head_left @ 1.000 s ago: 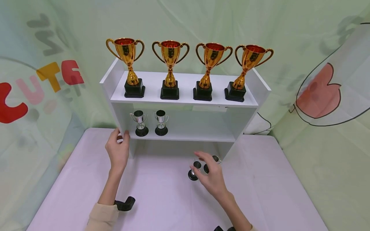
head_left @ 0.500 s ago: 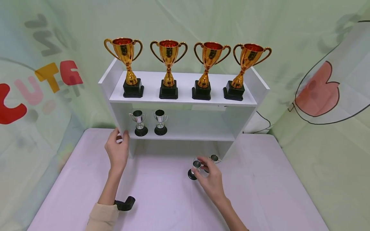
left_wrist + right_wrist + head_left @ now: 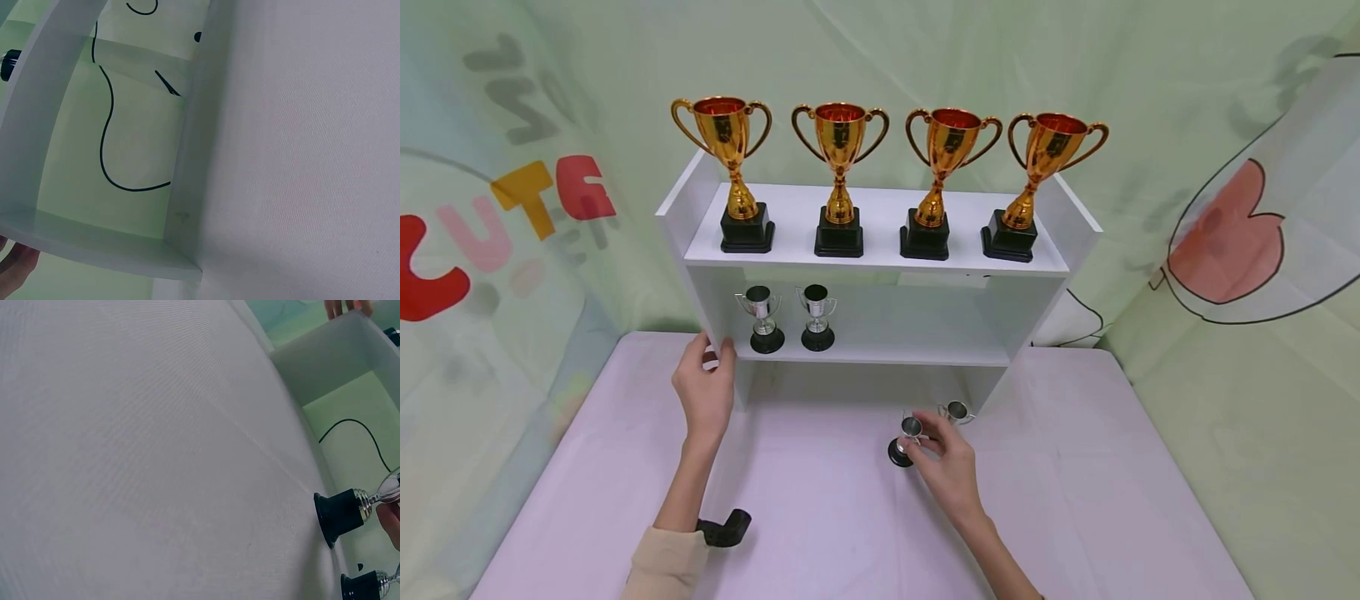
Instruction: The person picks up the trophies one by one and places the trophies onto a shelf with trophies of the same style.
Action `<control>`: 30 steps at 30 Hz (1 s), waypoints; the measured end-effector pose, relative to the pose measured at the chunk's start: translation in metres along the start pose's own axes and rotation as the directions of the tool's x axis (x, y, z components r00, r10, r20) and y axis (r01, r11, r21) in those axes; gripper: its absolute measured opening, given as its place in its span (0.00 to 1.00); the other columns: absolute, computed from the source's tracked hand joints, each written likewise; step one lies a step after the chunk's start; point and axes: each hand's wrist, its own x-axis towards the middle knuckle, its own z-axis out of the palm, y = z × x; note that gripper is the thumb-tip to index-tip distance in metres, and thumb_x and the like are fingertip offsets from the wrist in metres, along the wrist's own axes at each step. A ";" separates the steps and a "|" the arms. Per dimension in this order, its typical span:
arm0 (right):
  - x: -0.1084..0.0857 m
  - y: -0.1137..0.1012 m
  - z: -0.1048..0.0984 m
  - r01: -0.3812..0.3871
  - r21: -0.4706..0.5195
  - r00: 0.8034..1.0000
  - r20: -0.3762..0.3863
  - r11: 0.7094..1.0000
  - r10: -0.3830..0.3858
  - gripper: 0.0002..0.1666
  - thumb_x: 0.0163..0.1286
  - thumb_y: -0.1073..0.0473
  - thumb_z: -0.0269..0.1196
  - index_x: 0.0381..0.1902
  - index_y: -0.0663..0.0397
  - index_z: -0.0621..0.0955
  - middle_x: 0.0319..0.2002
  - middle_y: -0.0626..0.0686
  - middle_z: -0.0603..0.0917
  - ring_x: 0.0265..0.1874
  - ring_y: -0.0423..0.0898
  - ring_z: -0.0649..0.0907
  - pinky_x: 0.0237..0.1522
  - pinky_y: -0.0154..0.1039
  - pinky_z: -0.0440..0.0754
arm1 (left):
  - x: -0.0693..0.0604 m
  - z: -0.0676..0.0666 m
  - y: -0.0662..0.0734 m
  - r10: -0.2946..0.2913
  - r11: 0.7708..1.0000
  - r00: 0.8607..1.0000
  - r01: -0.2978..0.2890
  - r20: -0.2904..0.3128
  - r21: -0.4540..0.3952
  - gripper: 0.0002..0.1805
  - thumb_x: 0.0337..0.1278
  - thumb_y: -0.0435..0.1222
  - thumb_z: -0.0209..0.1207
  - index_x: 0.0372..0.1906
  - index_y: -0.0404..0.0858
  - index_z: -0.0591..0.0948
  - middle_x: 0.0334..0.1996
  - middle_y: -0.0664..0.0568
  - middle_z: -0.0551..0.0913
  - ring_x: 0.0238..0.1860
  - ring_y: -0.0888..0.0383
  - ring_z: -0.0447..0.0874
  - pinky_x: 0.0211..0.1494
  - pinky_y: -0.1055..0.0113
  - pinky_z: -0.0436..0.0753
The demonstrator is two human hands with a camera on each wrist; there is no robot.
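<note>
My left hand grips the left side panel of a white shelf unit, its fingers partly visible at the panel in the left wrist view. My right hand pinches a small silver trophy cup with thumb and fingers. That cup stands upright on the table, its black base on the cloth in the right wrist view. Just behind the right hand is another silver trophy, its base hidden by the hand. Two more silver trophies stand at the left of the middle shelf.
Several gold trophies on black bases line the top shelf. A pinkish-white cloth covers the table. Printed curtains surround it at the back and sides. A black wrist mount sits at the left wrist.
My right hand's fingers have closed in around the nearer silver trophy, which has stayed in place. The left hand keeps its hold on the shelf unit.
</note>
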 end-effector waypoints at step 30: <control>0.001 -0.021 -0.008 0.112 0.005 0.993 0.029 0.994 -0.112 0.24 0.57 0.77 0.72 0.53 0.64 0.84 0.44 0.58 0.88 0.42 0.42 0.88 0.50 0.28 0.85 | 0.000 -0.001 0.002 -0.010 1.000 1.000 0.010 0.028 0.002 0.14 0.68 0.31 0.60 0.55 0.34 0.85 0.50 0.39 0.87 0.38 0.53 0.82 0.36 0.85 0.75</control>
